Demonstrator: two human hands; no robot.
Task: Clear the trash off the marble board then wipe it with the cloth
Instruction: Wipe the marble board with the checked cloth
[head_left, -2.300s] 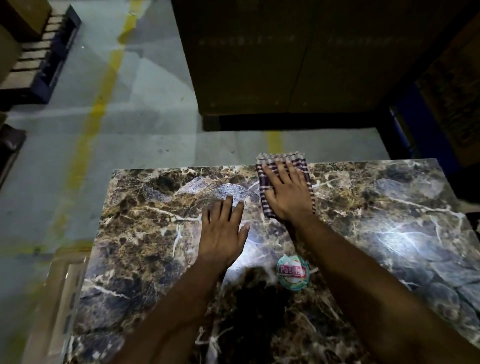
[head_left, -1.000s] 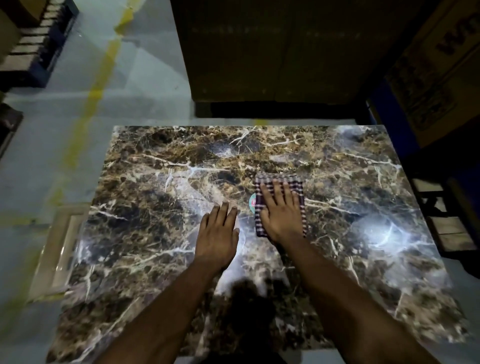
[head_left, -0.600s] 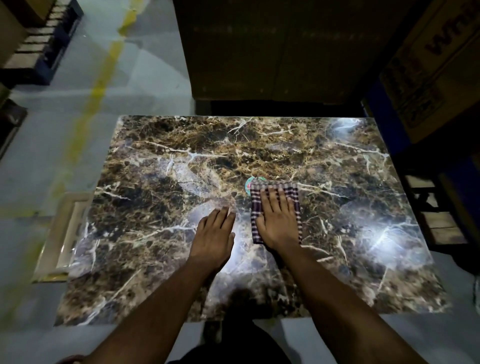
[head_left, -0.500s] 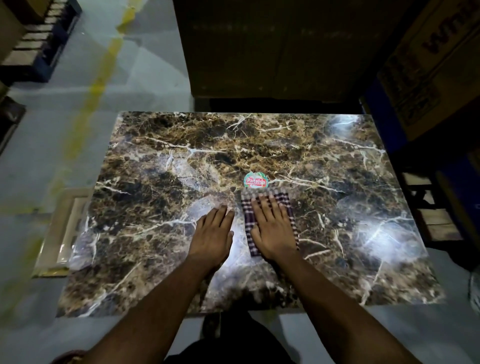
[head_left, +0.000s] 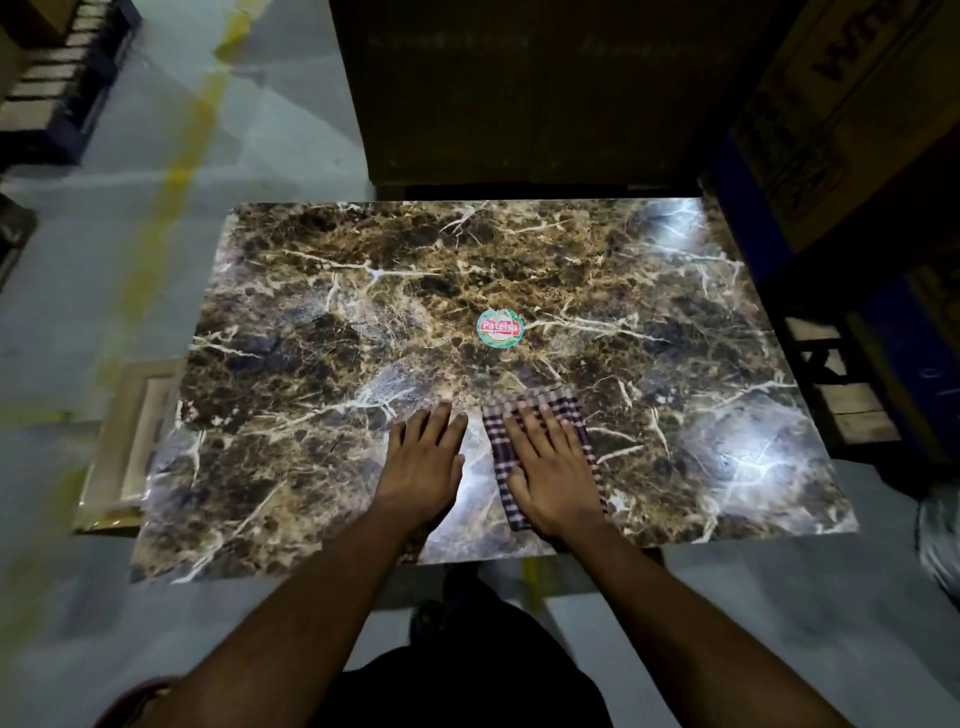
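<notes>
Two hands lie flat near the marble board's (head_left: 311, 322) near edge in the head view. The right hand (head_left: 553, 467), fingers spread, presses the checked cloth (head_left: 498, 441), whose long axis runs near to far. The left hand (head_left: 423, 462) rests open just left of it. Unwiped board probably lies far and sideways, past the round sticker (head_left: 500, 326).

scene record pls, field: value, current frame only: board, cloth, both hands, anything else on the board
board: marble board, brown with white veins, glare patches at right
cloth: checked cloth, flat on the board near its front edge
right hand: flat on the cloth, fingers straight, pressing it down
left hand: flat on bare marble beside the cloth, holds nothing
other: round sticker near board centre, beyond the cloth, apart from it
trash: none seen on the board
</notes>
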